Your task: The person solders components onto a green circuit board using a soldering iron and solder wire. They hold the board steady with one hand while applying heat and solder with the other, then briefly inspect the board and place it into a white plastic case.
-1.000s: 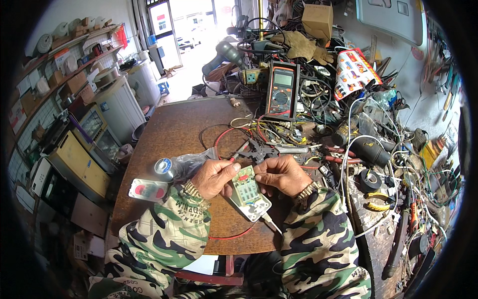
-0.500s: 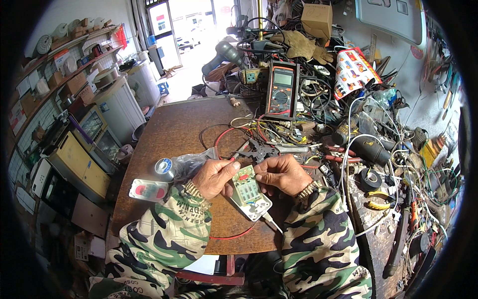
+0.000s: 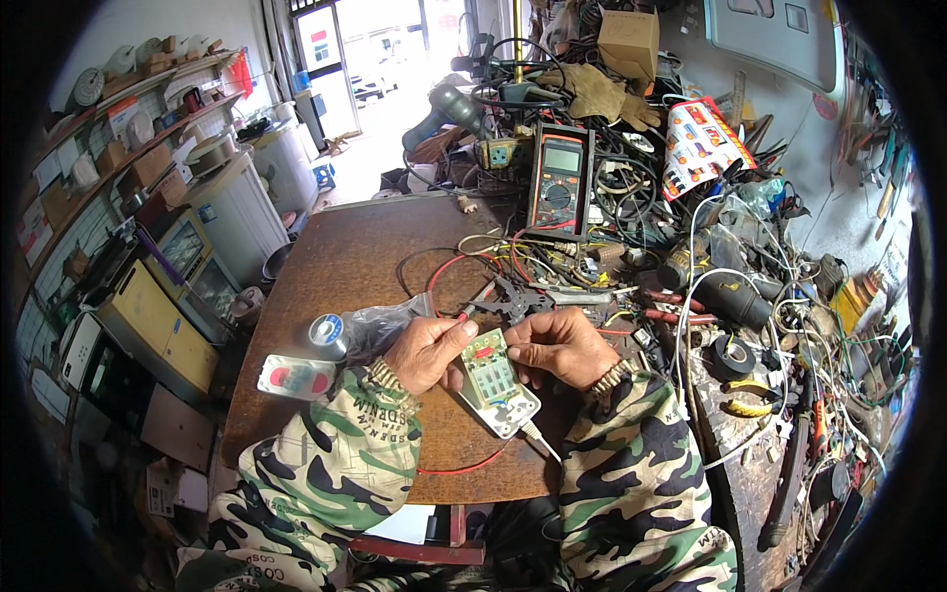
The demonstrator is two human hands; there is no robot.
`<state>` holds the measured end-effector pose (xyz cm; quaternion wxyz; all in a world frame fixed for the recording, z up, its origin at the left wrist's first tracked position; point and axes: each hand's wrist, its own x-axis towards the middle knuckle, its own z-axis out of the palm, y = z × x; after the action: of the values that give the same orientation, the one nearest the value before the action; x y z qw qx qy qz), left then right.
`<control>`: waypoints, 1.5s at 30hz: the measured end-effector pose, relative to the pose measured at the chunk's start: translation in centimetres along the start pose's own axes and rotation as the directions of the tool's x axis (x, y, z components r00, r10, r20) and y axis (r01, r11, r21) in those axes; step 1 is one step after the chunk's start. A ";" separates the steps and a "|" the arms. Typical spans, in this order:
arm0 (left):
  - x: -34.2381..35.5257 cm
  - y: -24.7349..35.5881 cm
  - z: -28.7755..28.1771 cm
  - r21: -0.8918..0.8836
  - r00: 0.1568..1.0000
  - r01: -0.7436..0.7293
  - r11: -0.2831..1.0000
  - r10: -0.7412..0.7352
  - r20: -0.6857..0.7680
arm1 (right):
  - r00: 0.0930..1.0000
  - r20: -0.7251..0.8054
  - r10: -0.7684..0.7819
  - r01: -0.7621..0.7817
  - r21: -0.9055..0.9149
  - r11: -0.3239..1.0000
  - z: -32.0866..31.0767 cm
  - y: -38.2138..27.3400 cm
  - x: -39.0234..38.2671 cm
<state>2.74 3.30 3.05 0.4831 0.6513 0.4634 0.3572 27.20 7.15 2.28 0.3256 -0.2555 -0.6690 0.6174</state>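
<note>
Brown tabletop — white device, pale-green and gridded inside — left hand and right hand clamped on it.

Table: brown, worn wood
Left edge: spool, white plastic cover, clear bag
Far edge: small tan object
Near edge: red lead

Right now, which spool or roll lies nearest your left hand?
The silvery spool with the blue-and-white top, beside the clear plastic bag; the black tape roll lies out beyond the right hand.
</note>
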 end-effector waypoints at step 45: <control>-0.1 0.1 0.1 0.017 1.000 -0.025 1.000 0.025 -0.014 | 1.000 0.017 -0.015 0.014 0.024 1.000 0.1 0.2 0.0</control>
<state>2.80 3.13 3.12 0.4698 0.6587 0.4616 0.3638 27.09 7.11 2.12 0.3274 -0.2416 -0.6661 0.6251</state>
